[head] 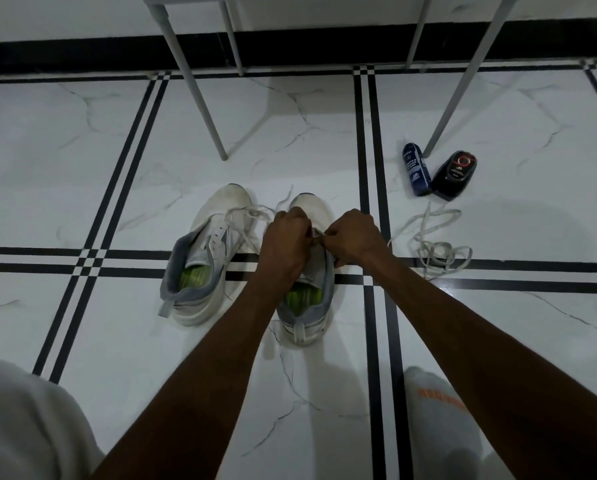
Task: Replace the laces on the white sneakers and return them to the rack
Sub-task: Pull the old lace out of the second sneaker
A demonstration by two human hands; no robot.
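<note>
- The floor [99, 140] is glossy white marble-look tile with faint grey veins, crossed by paired black stripes that meet in small checkered squares; a black skirting band runs along the wall at 12 o'clock.
- Four thin grey metal legs [200, 98] of a piece of furniture come down from the top edge; what they carry is cut off by the frame.
- Two white low-top sneakers with grey collars and lime-green insoles stand side by side at the centre, toes toward 12 o'clock: the left sneaker [207, 258] sits at 9 o'clock of the hands, tilted a little on its side, with a white lace [245, 213] threaded loosely and trailing toward the other shoe.
- The right sneaker [311, 296] lies under the hands, heel tab toward 6 o'clock; its toe cap shows dull scuffing.
- The left hand [285, 242] is curled over the tongue area of the right sneaker, fingers pinching a lace end.
- The right hand [354, 237] is clenched just beside it, fingertips nipping the same lace [316, 233] between the two hands.
- A loose white flat lace [432, 244] lies tangled on the floor at 3 o'clock of the hands, apart from the shoes.
- At 2 o'clock a dark blue cylindrical can [416, 169] lies touching a black shoe-polish bottle with a red ring [454, 174].
- White trouser knees and a white sock with orange marks [435, 400] fill the lower corners.
</note>
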